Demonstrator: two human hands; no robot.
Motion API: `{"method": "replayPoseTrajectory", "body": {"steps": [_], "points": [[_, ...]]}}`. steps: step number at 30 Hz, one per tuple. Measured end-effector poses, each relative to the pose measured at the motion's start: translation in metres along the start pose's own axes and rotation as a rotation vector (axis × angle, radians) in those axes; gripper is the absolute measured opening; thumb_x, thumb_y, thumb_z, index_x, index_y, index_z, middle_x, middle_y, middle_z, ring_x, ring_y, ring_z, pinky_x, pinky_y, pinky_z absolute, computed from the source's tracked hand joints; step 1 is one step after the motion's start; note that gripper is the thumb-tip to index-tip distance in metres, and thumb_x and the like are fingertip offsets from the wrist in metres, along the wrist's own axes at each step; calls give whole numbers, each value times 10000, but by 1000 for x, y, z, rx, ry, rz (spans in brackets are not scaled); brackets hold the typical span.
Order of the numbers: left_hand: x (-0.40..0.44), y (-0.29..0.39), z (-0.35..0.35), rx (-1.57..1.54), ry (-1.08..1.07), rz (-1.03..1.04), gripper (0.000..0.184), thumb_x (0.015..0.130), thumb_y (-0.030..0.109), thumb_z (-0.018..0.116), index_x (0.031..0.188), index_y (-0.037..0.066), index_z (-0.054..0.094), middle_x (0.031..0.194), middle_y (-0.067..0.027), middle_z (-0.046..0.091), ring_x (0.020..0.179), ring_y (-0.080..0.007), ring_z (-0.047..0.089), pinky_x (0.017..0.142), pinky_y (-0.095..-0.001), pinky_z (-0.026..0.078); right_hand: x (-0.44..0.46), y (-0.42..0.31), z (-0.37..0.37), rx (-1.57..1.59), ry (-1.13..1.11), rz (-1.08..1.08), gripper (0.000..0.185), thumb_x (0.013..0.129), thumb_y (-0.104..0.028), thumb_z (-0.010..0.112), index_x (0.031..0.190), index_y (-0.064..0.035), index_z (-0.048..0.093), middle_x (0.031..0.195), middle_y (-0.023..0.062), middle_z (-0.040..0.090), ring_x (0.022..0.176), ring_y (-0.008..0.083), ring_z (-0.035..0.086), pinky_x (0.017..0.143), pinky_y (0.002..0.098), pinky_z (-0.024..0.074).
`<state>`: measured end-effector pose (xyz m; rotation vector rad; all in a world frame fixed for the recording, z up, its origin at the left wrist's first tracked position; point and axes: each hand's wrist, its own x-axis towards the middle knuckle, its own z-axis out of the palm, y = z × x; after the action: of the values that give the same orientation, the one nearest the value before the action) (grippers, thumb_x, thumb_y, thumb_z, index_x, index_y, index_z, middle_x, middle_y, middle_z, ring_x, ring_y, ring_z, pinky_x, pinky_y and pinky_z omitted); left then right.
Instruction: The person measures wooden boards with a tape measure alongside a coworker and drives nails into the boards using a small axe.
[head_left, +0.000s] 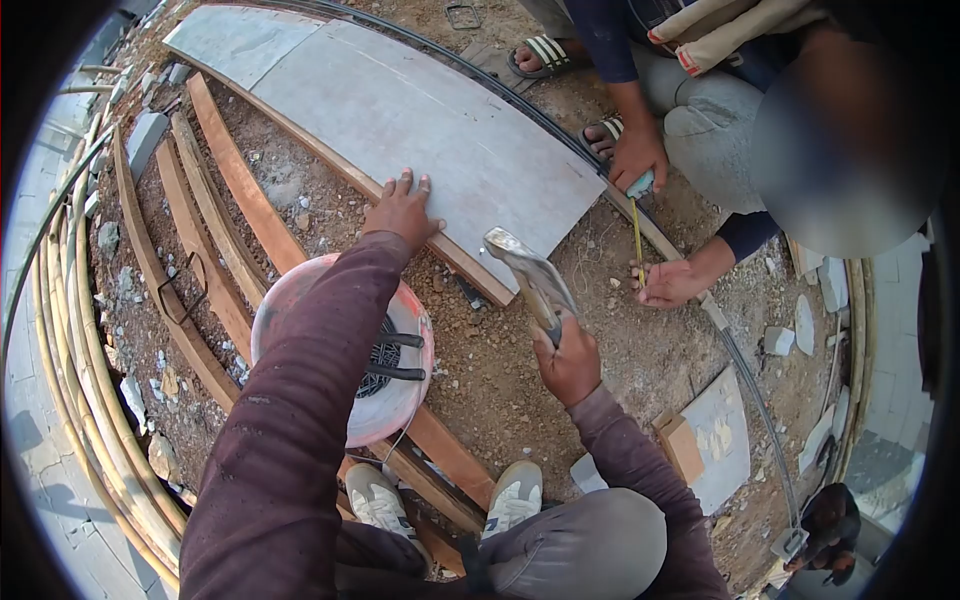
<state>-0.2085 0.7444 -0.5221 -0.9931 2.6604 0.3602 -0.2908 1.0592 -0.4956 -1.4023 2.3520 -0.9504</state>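
Note:
My left hand (402, 212) lies with spread fingers on the near edge of a long grey panel (400, 110) that has a wooden strip (470, 268) along its side. In my right hand (568, 360) is a hammer (530, 275), its metal head up near the panel's corner. Below my left forearm stands a pinkish-white bucket (415, 300) holding many nails (375, 378) and a tool with black handles (400, 374); the forearm hides part of it.
A co-worker crouches at the upper right, both hands on a tape measure (640, 186). Wooden beams (245, 175) lie at left and under my feet. Bamboo poles (75, 340) curve along the left edge. A small board (725, 440) lies at lower right. Another person is at bottom right.

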Motion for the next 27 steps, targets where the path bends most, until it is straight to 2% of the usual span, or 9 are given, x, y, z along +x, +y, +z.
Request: {"method": "replayPoseTrajectory", "body": {"steps": [1,5,8,11,14,15,21,22,27], "points": [[-1,2,-5,-2,-11,-4,815,894,458,654,1540,106,304,1588,-214,257,1446,-400,298,1150,-436,346,6,-1,9,-180,-270,237,375,996,-350,570,1105,3,503,700,200,629,644,414,643,553,480,471],[-6,1,-3,-19,-23,2,818,884,445,668,1537,107,312,1581,-223,268,1446,-400,298,1148,-436,347,26,-36,-27,23,-126,235,274,987,-290,579,1027,-25,521,729,247,638,710,469,639,592,535,493],[-1,0,-1,-31,-5,12,821,876,435,678,1535,104,317,1579,-230,270,1444,-400,303,1149,-438,346,38,-63,-59,208,212,-87,349,993,-315,582,1087,18,544,833,155,675,660,299,628,573,415,485],[-4,0,-6,-32,-8,7,827,872,436,680,1534,99,317,1580,-230,267,1440,-400,309,1149,-437,346,22,-64,-54,397,317,-200,415,1006,-338,551,1125,59,540,922,88,674,607,160,547,546,345,464],[-3,-2,-2,-32,-9,8,830,874,438,678,1536,93,314,1583,-228,260,1436,-403,315,1149,-434,346,7,-25,-11,107,207,-186,353,983,-300,582,1100,28,527,813,221,645,600,380,605,546,422,466],[-1,-2,-3,-29,-1,12,831,876,439,677,1536,91,312,1584,-228,257,1434,-404,317,1149,-432,346,0,-12,8,-73,-132,230,294,970,-288,597,1025,-11,519,722,253,600,679,483,591,568,474,458],[0,-5,1,2,-15,20,831,887,473,663,1551,150,282,1601,-160,247,1460,-369,277,1142,-483,365,-3,-26,-15,149,-217,271,318,977,-312,594,1024,-11,502,736,245,632,709,457,638,570,523,460],[0,-5,-2,8,-31,48,832,893,457,659,1547,105,284,1587,-216,249,1442,-417,293,1164,-428,331,-8,-33,-18,196,-213,245,324,977,-317,595,1023,-11,502,729,244,628,705,456,638,568,525,458],[4,-11,6,0,17,106,813,895,427,661,1530,61,310,1573,-257,256,1428,-440,306,1174,-426,307,-46,-49,0,406,-285,245,340,977,-334,601,1004,-5,520,713,229,588,685,453,608,585,488,449]]}}
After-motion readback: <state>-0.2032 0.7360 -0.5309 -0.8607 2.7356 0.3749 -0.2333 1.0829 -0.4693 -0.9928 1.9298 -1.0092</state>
